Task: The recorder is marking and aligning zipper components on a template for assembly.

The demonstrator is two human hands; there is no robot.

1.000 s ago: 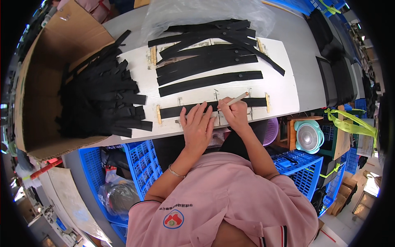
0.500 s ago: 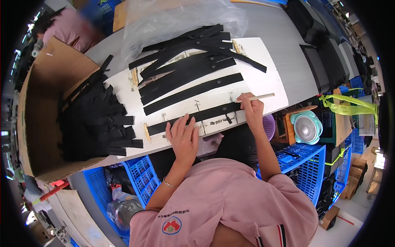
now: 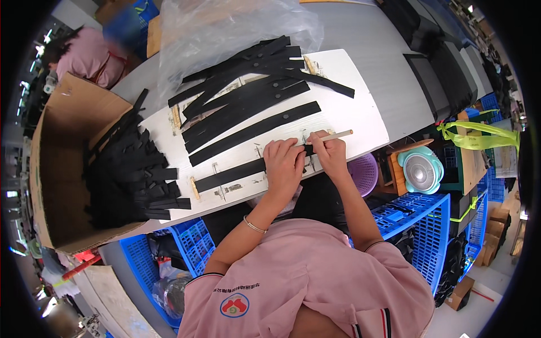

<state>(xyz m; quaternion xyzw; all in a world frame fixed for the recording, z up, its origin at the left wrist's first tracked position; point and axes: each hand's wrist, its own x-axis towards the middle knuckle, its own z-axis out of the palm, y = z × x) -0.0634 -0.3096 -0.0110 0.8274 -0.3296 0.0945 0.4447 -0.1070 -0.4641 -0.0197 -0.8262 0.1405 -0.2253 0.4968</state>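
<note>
A black fabric strap (image 3: 230,176) lies along the near part of a white board (image 3: 352,121). My left hand (image 3: 283,164) rests over this strap, fingers stretched out across it and covering its middle. Close beside it, my right hand (image 3: 330,152) grips a pale pencil (image 3: 340,135), whose blunt end sticks out to the right. The pencil's tip is hidden by the fingers, near the strap's right end. Just beyond lies a second black strap (image 3: 253,134) with a round dark stud, and farther back several more straps (image 3: 242,107) overlap.
At the left a cardboard box (image 3: 62,112) lies open beside a heap of black straps (image 3: 129,180). Clear plastic sheeting (image 3: 236,28) covers the far table. Blue crates (image 3: 428,236), a purple basket (image 3: 363,173) and a teal fan (image 3: 421,170) stand below. Another person (image 3: 93,56) is far left.
My left hand has slid right along the strap, up close to my right hand. The right hand with the pencil has shifted slightly left. The whole view has turned a little.
</note>
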